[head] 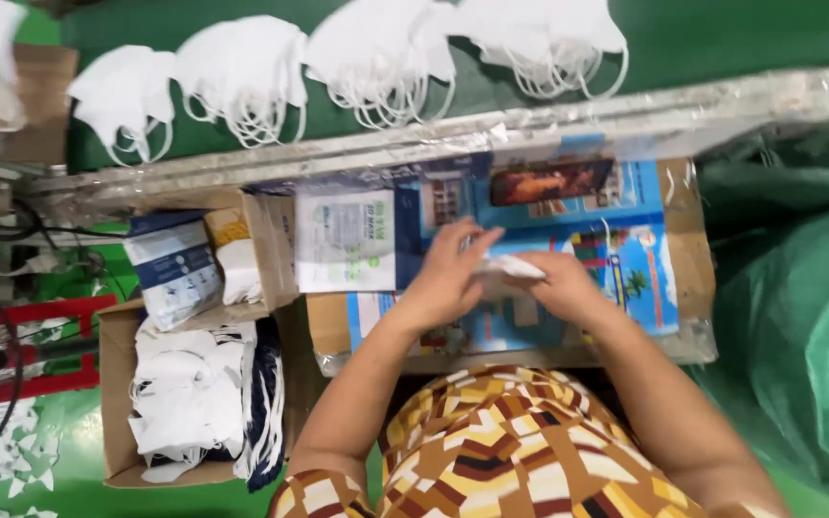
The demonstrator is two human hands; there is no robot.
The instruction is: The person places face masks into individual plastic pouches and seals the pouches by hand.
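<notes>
Both my hands meet over a small work board covered in blue printed sheets (626, 206). My left hand (448, 273) and my right hand (560, 283) together hold a folded white face mask (510, 269) between the fingertips. A flat printed pouch, white and green (345, 240), lies on the board just left of my left hand. Several piles of white masks with ear loops (376, 58) lie on the green belt beyond the board.
A cardboard box (119, 384) at my lower left holds white masks and dark cloth. Behind it an open carton (271, 245) holds blue-and-white packets (177, 269). A foil-wrapped rail (722, 105) edges the belt. Green plastic sheeting (798, 326) hangs at right. A red frame (31, 312) stands left.
</notes>
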